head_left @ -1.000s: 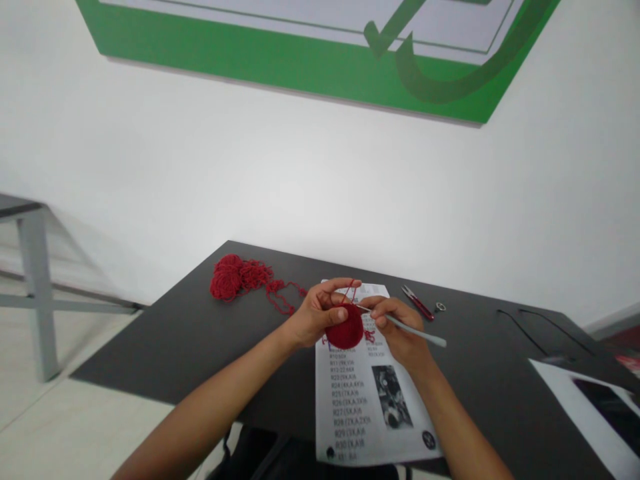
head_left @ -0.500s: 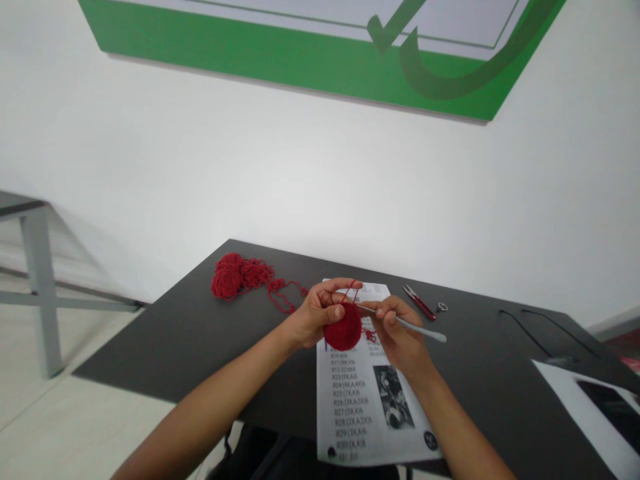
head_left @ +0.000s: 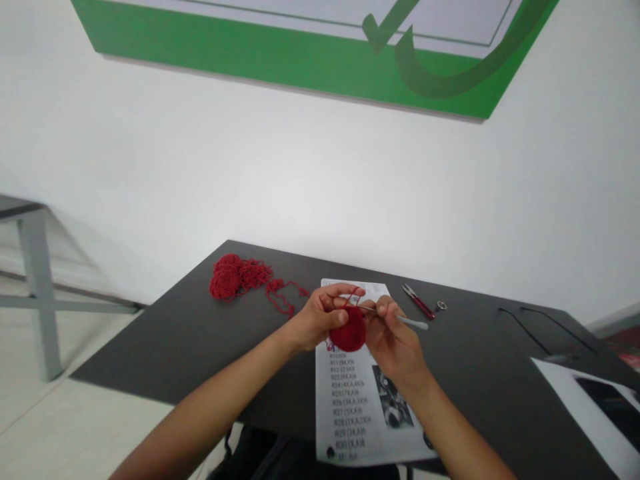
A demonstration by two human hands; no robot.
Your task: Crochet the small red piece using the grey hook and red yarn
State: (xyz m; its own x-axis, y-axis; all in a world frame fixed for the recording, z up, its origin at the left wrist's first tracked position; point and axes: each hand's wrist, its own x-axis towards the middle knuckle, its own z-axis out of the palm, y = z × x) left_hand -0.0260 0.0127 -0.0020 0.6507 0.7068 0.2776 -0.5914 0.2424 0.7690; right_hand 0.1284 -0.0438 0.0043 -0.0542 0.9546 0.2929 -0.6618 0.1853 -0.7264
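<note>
A round red crocheted piece (head_left: 349, 331) is pinched between the thumb and fingers of my left hand (head_left: 320, 316), and a red strand loops over the raised index finger. My right hand (head_left: 396, 337) grips a crochet hook (head_left: 414, 323) with a pale handle; its thin metal shaft points left to the top edge of the piece. The hook's tip is too small to make out. Beneath both hands lies a printed sheet (head_left: 345, 400) with rows of text and a dark photo. Loose red yarn (head_left: 287, 287) runs from the left toward my left hand.
On the dark table (head_left: 210, 347), a tangled red yarn ball (head_left: 227, 277) lies at the back left. Red-handled snips (head_left: 419, 302) and a small metal ring (head_left: 441, 306) lie behind my right hand. Eyeglasses (head_left: 527, 331) and a white sheet with a dark device (head_left: 610, 403) are at right.
The crocheted piece has shifted slightly right and turned in my left hand. My right hand has drawn in closer to it, with the hook's handle moved left and slightly up.
</note>
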